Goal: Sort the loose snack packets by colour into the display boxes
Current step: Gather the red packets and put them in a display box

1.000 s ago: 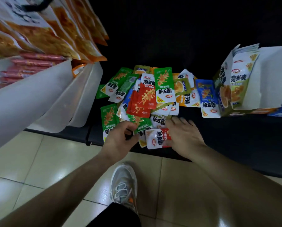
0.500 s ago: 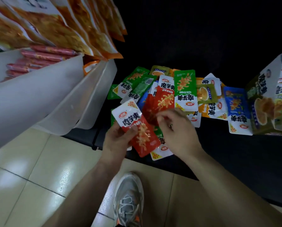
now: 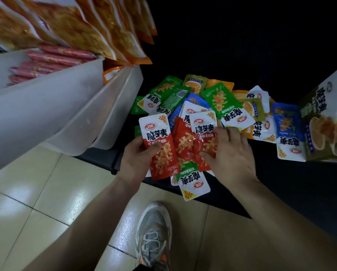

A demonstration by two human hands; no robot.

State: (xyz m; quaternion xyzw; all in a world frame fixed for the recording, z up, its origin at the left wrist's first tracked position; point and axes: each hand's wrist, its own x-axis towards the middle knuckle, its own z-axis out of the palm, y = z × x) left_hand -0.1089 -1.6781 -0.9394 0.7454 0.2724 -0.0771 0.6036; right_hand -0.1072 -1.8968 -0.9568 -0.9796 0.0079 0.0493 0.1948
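Left hand (image 3: pixel 136 159) grips a red packet (image 3: pixel 159 145), thumb across its front, at the near edge of the pile (image 3: pixel 225 106). Right hand (image 3: pixel 230 153) pinches a second red packet (image 3: pixel 204 137) between thumb and curled fingers, on top of the pile. Mixed green, blue, orange and red packets lie heaped on the dark shelf (image 3: pixel 281 182). One green packet (image 3: pixel 193 180) overhangs the shelf edge. Display box (image 3: pixel 324 122) stands at the right, just beside a blue packet (image 3: pixel 287 130). White bins (image 3: pixel 46 114) sit to the left.

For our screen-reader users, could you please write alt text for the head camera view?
The left hand holds a red snack packet while the right hand grips a second red packet atop a mixed pile of green, blue and orange packets beside an olive display box.
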